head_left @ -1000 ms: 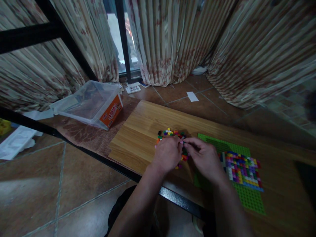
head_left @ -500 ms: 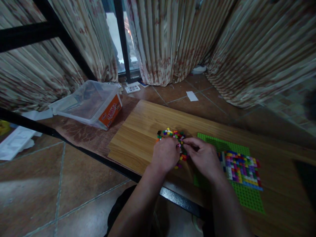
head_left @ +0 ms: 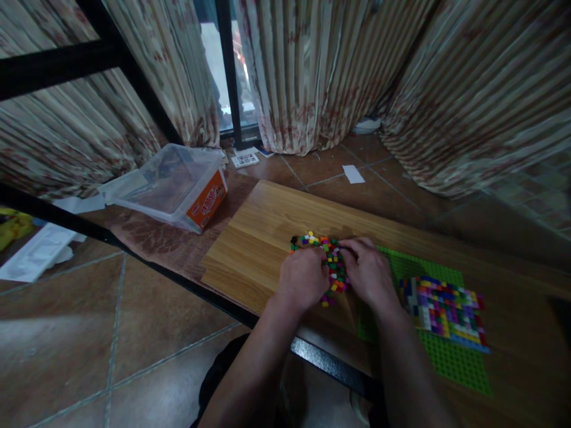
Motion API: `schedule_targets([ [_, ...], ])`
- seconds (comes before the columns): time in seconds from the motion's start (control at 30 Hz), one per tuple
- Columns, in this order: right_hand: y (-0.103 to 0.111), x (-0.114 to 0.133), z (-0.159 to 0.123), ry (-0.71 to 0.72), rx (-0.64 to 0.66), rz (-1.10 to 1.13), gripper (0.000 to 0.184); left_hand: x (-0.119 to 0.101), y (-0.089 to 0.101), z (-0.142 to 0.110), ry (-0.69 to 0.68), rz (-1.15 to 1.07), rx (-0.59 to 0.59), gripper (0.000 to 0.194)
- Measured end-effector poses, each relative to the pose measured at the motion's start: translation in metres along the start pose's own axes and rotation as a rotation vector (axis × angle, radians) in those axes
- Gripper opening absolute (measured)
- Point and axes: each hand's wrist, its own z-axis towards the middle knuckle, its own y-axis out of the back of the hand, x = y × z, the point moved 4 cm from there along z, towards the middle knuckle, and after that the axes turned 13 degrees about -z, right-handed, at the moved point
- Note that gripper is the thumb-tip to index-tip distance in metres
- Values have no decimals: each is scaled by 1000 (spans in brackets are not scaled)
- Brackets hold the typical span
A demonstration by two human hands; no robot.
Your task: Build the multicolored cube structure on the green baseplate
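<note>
A heap of small coloured toy building bricks [head_left: 335,261] lies loose on the wooden table. My left hand [head_left: 303,274] is at the heap's left side, its fingers curled in and their tips hidden behind the knuckles. At the heap's right edge, my right hand [head_left: 368,270] has bent fingers, with thumb and index close together; any brick between them is too small to make out. Beyond my right wrist is a green baseplate [head_left: 464,365]. A dense block of multicoloured bricks [head_left: 450,312] covers its middle, partly behind my forearm.
The wooden table top [head_left: 250,238] has a black metal edge [head_left: 330,362] near me. At its far left stands a clear plastic bin [head_left: 178,178] with an orange label. White paper [head_left: 353,174] lies on the tiled floor, and curtains [head_left: 307,83] hang behind.
The view has shifted, so everything sits slightly further right. My right hand has drawn back a little from my left, showing more bricks between them.
</note>
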Motion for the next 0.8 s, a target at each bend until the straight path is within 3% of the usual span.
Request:
schedule_targets([
  [0.33,3,-4,-4,-13,-1,41,25,-2,0,1,-8,-10,-38,26],
  [0.6,26,14,-18,-6,160,357,22,-8,-2,1,-64,-58,-60,24],
  [0.8,18,9,-22,-29,176,509,22,-11,-3,0,-88,24,-38,28],
])
